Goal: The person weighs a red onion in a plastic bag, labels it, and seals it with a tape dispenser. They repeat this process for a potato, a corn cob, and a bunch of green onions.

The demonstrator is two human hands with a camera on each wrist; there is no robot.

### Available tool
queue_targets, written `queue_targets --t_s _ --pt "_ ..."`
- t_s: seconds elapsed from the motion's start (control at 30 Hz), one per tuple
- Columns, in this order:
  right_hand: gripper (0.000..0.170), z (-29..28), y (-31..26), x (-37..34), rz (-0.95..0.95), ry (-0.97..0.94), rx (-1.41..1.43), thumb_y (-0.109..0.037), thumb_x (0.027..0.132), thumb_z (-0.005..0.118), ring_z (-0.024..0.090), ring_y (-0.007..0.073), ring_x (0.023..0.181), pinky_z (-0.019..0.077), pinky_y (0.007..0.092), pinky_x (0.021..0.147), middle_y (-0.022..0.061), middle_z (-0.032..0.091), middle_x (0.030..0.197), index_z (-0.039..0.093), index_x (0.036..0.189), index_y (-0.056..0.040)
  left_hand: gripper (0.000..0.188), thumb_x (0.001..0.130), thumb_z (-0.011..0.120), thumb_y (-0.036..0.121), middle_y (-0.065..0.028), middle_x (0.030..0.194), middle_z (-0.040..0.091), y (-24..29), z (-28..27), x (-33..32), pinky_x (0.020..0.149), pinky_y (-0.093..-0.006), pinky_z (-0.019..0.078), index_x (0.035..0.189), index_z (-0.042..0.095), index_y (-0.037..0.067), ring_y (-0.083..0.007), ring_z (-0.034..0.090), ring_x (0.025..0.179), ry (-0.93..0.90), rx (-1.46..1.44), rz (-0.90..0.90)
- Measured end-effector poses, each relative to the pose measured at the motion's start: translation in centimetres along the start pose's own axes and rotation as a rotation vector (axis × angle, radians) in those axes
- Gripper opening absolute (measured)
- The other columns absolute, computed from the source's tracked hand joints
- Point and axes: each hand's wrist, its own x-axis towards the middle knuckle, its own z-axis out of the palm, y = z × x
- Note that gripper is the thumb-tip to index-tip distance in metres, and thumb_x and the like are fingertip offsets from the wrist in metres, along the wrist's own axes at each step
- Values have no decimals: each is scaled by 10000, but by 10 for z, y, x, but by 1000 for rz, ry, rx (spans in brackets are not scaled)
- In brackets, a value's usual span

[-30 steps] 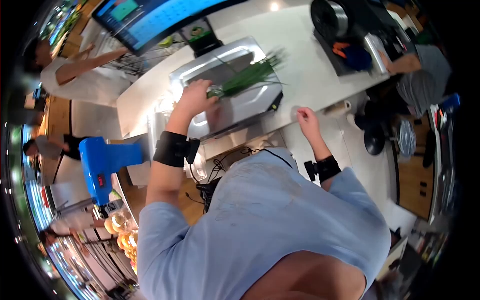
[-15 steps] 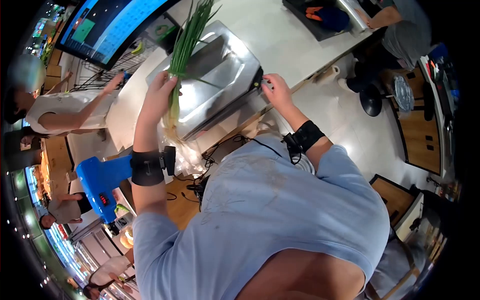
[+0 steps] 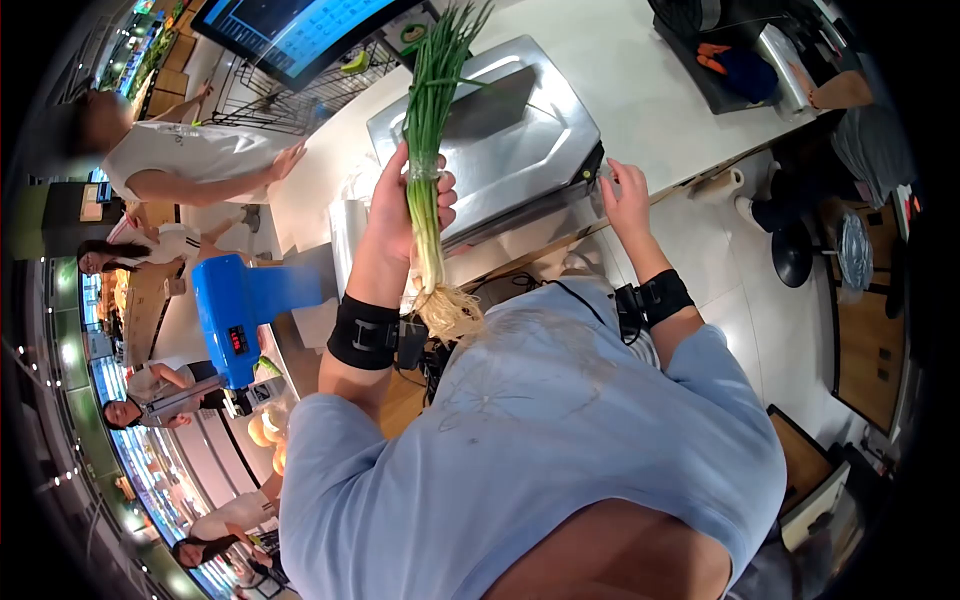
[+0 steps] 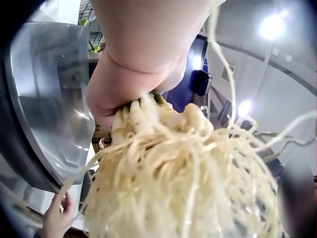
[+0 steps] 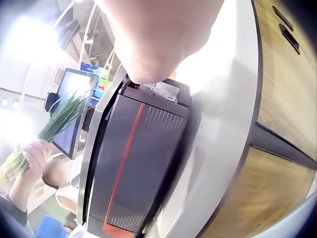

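Note:
My left hand (image 3: 402, 205) grips a bunch of green onions (image 3: 430, 120) around its stalks, held upright over the near left edge of a steel scale tray (image 3: 565, 110). Pale roots (image 4: 173, 178) hang below that hand and fill the lower left wrist view. By the tray's right corner is my right hand (image 3: 628, 200), fingers loosely bent and holding nothing. In the right wrist view the right hand (image 5: 158, 39) is at the end of the dark scale body (image 5: 143, 158), beside a printed label (image 5: 166, 90); its fingertips are hidden there.
A screen (image 3: 300, 35) stands behind the tray on the white counter (image 3: 590, 60). A blue device (image 3: 225, 310) is at the left. A person in a white top (image 3: 190, 160) stands across the counter; another person's arm (image 3: 840, 90) reaches in at the right beside a dark tray.
The green onions have come up off the tray and toward me in my left hand, their roots now pointing at my body. My right hand has moved to the tray's right corner.

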Motion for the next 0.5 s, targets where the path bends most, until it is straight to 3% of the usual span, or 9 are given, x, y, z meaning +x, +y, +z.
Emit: queue_targets --t_s 0.03,0.13,0.23,0.43,0.5 --pt "261 2 -3 2 -1 -4 3 -91 785 654 550 305 958 456 396 806 123 588 990 605 1036 -40 420 922 470 472 -55 716 515 -3 5 -2 504 -241 405 987 541 63 -149 481 586 117 55 64" --pt "278 -1 -5 8 -30 50 86 -112 738 692 547 321 1003 455 382 870 125 587 1035 609 994 -44 418 915 457 442 -83 792 534 -5 -10 1 589 -298 461 995 543 42 -195 527 674 3 -21 46" --pt "176 -9 -7 14 -108 34 69 -74 743 669 572 321 903 475 389 785 117 615 919 617 908 -39 434 905 455 445 -94 808 541 -9 -4 -3 644 -328 483 1001 546 31 -217 555 702 20 -1 71" --pt "82 -4 0 18 -168 8 50 -39 771 633 566 317 826 476 383 721 116 608 841 598 843 -27 452 917 454 465 -61 712 538 -14 -3 -1 600 -305 461 1023 546 36 -189 544 670 115 64 102" --pt "79 -3 1 16 -161 -2 47 -42 773 632 566 318 825 477 382 721 119 609 847 598 843 -28 479 918 449 506 -47 664 522 -11 -12 -1 575 -287 434 1017 549 47 -170 520 636 12 13 23"
